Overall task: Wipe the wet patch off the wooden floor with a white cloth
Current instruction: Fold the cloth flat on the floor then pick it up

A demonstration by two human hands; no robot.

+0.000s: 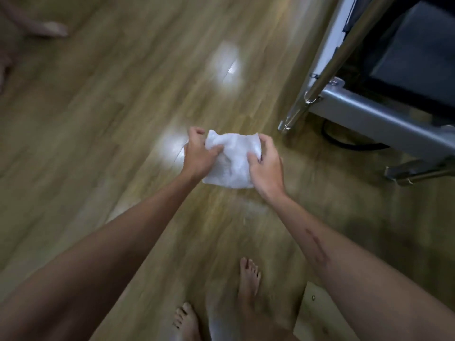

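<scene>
A white cloth (232,161) is bunched between both hands, held in the air above the wooden floor (103,114). My left hand (198,153) grips its left edge, thumb pressed into the fabric. My right hand (267,166) grips its right side with curled fingers. Just below the cloth a faint pale, wet-looking smear (251,207) shows on the boards. The picture is blurred by motion.
A grey metal machine frame (374,112) with a chrome bar and a black cable stands at the right. My bare feet (248,281) are at the bottom. Another person's foot (53,29) is at the top left. Bright light reflections (227,65) lie on the floor.
</scene>
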